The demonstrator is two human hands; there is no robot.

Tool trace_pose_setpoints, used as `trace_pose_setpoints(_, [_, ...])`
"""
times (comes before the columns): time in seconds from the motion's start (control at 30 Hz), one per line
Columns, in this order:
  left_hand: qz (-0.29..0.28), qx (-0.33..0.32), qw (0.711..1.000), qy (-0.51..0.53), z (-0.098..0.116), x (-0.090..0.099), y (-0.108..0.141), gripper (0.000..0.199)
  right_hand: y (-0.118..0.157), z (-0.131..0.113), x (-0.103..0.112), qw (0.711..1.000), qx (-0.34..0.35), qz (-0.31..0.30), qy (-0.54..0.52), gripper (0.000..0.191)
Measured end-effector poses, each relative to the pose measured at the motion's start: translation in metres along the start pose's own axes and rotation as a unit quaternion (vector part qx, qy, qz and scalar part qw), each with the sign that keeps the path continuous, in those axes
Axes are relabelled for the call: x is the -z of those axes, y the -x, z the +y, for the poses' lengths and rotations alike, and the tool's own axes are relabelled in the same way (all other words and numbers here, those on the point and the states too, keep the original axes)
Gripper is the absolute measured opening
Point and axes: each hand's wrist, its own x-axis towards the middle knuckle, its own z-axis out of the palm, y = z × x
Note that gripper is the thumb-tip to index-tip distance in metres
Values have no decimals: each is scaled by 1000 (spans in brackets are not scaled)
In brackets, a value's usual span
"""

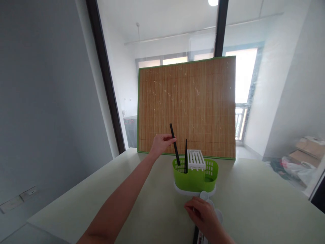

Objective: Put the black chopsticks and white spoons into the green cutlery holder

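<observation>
My left hand (162,144) is closed in a pinch on black chopsticks (177,152), tilted, their lower end inside the left compartment of a green utensil basket (189,181). More black chopsticks (186,157) stand upright in that same compartment. A white slatted rack (196,159) with small hooks sits across the basket's middle. In front of the basket my right hand (201,213) rests low over the table, its fingers curled together; what they hold, if anything, is hidden. White spoons (218,216) lie beside and partly beneath this hand.
The basket stands on a white base tray (181,191) on the pale table (147,206). Behind it a bamboo mat (188,105) with green edging leans upright against the glass. Under my right wrist a dark object (196,234) shows partly. Cardboard boxes (308,150) and bags lie at far right.
</observation>
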Motion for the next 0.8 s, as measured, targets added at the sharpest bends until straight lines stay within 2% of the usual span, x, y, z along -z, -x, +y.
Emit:
trace_pose_setpoints(0.07, [-41,26,998,-47,-23,-17,-12,34,2,0,-5,1000,12,-13,19,19])
trace_pose_setpoints(0.17, [-76,46,992,-90,-50,-39,-17,30,3,0,-11,998,42,-35,44,17])
trace_pose_setpoints(0.33, [-121,69,986,-97,-77,-62,-16,27,2,1,-16,992,64,-62,84,15])
trace_pose_setpoints(0.47, [-153,84,981,-84,-84,-69,-18,24,2,2,-16,990,64,-71,100,14])
trace_pose_setpoints(0.67, [-190,87,975,-76,-80,-70,-15,23,5,0,-17,988,64,-82,111,14])
trace_pose_setpoints(0.8, [-183,73,974,-110,-75,-69,-12,22,5,3,-18,990,59,-84,98,14])
